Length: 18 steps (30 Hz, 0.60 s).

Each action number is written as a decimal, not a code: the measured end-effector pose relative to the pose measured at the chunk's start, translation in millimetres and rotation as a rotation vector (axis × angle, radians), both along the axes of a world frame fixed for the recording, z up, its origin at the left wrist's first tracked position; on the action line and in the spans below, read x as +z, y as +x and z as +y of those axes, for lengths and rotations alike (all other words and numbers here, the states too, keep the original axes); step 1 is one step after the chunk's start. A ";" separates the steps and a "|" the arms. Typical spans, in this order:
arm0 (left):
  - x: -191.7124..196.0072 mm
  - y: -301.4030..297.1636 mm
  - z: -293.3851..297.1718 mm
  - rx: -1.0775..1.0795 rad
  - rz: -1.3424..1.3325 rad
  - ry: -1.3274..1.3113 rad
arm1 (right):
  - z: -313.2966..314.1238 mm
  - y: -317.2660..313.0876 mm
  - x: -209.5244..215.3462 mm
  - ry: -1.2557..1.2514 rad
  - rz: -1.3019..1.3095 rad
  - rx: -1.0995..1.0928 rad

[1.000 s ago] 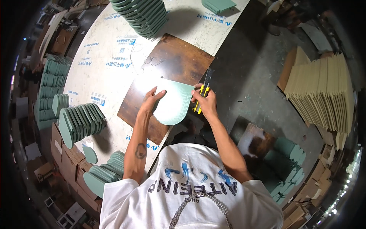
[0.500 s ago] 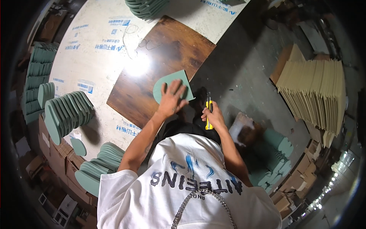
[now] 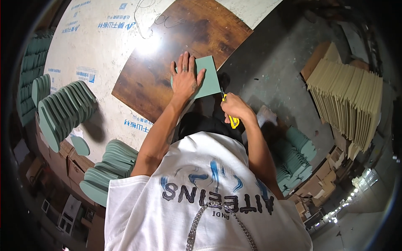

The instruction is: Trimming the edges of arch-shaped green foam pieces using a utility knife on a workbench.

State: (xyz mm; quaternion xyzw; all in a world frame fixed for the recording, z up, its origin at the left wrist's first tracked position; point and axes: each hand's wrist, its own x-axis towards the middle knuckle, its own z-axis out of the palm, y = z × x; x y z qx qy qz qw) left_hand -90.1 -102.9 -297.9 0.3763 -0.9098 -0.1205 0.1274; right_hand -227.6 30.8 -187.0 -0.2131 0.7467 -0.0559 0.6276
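Observation:
A green foam piece (image 3: 208, 78) lies flat on a brown wooden board (image 3: 167, 54) on the white table. My left hand (image 3: 185, 76) presses down on its left part with fingers spread. My right hand (image 3: 235, 109) grips a yellow utility knife (image 3: 231, 118) at the lower right edge of the foam piece, its blade end by the piece's corner.
Rows of green foam pieces (image 3: 63, 108) stand on the table's left, with more (image 3: 104, 169) at its near edge and a pile (image 3: 297, 157) on the floor to my right. A stack of tan cardboard sheets (image 3: 349, 98) stands at the right. Boxes line the floor.
My left hand has flattened the green piece onto the brown board, and my right hand has brought the knife to its lower right edge. The view has shifted closer over the board.

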 end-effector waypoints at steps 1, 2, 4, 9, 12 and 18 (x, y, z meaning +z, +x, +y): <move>-0.5 0.5 -0.4 0.000 -0.003 0.000 | 2.1 2.8 -1.2 -0.008 -0.008 -0.026; -0.7 1.1 -0.4 0.000 -0.007 -0.001 | 3.3 4.5 -2.0 0.000 -0.014 -0.023; 0.2 0.8 -0.8 0.000 -0.010 0.000 | 4.3 6.5 -3.5 -0.001 0.038 -0.015; -2.3 0.3 -2.1 -0.004 -0.015 0.005 | 8.8 19.1 -8.7 -0.008 0.140 -0.023; -0.9 -2.1 -2.8 -0.006 -0.035 0.013 | 25.9 30.0 -35.9 -0.069 0.287 0.030; -2.8 -4.7 -0.9 -0.024 -0.066 -0.009 | 37.5 37.8 -57.2 -0.189 0.412 0.019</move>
